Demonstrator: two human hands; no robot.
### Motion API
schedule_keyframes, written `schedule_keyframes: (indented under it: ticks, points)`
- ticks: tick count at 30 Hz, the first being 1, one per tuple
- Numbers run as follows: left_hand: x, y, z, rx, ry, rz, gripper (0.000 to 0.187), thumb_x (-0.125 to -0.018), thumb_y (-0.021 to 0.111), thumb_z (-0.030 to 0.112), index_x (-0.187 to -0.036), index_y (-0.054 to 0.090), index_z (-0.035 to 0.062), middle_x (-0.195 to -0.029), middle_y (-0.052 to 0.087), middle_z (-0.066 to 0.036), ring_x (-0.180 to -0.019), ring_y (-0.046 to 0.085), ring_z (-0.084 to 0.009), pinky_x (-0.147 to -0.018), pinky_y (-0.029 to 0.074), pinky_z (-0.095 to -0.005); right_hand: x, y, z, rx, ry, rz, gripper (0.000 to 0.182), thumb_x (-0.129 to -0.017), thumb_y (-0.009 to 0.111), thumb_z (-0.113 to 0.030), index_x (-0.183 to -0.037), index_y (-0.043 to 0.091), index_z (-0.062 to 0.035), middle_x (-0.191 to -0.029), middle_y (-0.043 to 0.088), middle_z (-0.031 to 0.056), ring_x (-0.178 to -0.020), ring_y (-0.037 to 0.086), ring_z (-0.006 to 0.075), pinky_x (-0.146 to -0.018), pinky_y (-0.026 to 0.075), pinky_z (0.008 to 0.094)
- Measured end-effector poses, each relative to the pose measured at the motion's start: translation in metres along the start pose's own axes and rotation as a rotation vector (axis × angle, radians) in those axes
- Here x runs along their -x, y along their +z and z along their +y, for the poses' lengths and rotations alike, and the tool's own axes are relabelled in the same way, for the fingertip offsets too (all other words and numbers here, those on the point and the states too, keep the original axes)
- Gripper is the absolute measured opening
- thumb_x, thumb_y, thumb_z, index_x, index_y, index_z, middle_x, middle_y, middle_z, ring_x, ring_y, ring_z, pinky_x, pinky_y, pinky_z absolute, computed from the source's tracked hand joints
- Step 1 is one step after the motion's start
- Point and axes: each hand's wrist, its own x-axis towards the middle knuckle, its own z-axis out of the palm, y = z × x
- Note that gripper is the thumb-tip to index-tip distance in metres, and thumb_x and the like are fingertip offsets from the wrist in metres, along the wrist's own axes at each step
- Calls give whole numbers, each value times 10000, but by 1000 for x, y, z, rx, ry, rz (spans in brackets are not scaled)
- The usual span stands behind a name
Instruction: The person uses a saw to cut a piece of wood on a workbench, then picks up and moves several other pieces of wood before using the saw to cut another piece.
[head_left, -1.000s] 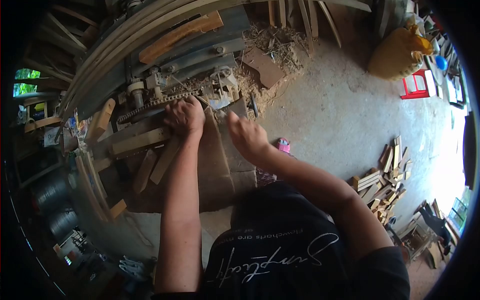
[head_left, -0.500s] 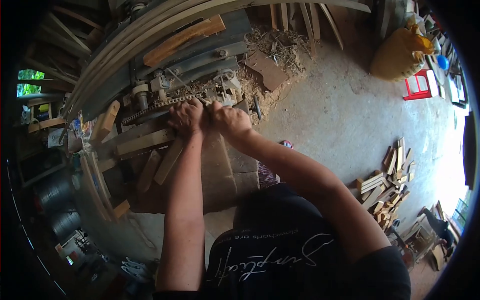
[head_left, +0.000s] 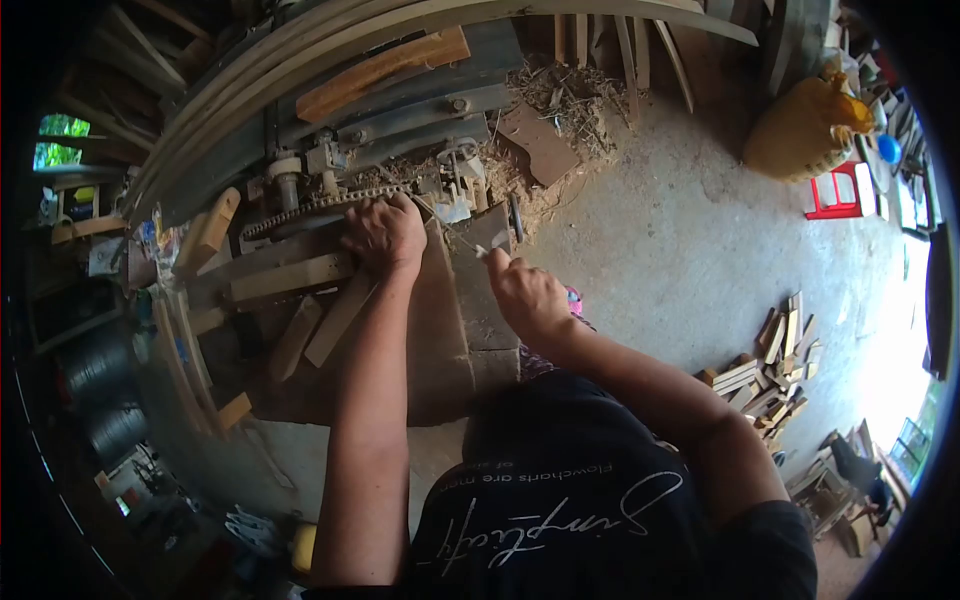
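Observation:
My left hand (head_left: 388,236) is closed at the edge of the machine, just below the chain (head_left: 325,205); what its fingers grip is hidden. To its right, over the corner of the worktable (head_left: 436,330), my right hand (head_left: 530,295) is closed too. A small pale tip (head_left: 482,251) pokes out by its fingers, and a thin line runs from there up toward my left hand. I cannot make out what the right fingers hold. Wooden pieces (head_left: 292,277) lie on the table left of my left hand.
Long bent boards (head_left: 400,22) arch across the machine at the top. Wood shavings (head_left: 580,100) and a brown sheet (head_left: 538,145) lie beyond it. On the right are a yellow sack (head_left: 800,130), a red stool (head_left: 835,192) and a wood pile (head_left: 765,375).
My right hand has moved away from my left hand, to the right and toward my body. The left hand stays at nearly the same spot. The thin line between them now shows.

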Motion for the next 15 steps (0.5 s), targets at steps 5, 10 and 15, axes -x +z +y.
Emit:
schedule_keyframes:
  ticks: [5, 10, 15]
  points:
    - [-5, -4, -3, -18, 24, -102, 406, -834, 332, 293, -867, 653, 46, -1076, 602, -89, -1113, 467, -244, -940, 276, -579, -63, 8, -20, -18, -46, 77, 117, -896, 429, -110, -979, 423, -28, -727, 598, 126, -666, 650, 247, -534, 531, 335]
    - [-1, -10, 4, 14, -16, -96, 425, -846, 309, 294, -884, 649, 41, -1107, 591, -94, -1152, 440, -246, -974, 244, -585, -4, -8, -5, -11, -35, 92, 126, -888, 454, -127, -949, 433, -18, -736, 607, 113, -719, 658, 225, -582, 536, 302]
    - [-3, -9, 0, -25, -10, -149, 430, -845, 309, 306, -879, 652, 49, -1074, 605, -85, -1141, 448, -236, -955, 264, -575, -51, 18, -11, -28, -151, 277, 119, -876, 441, -103, -966, 442, -26, -722, 598, 136, -657, 651, 241, -542, 529, 325]
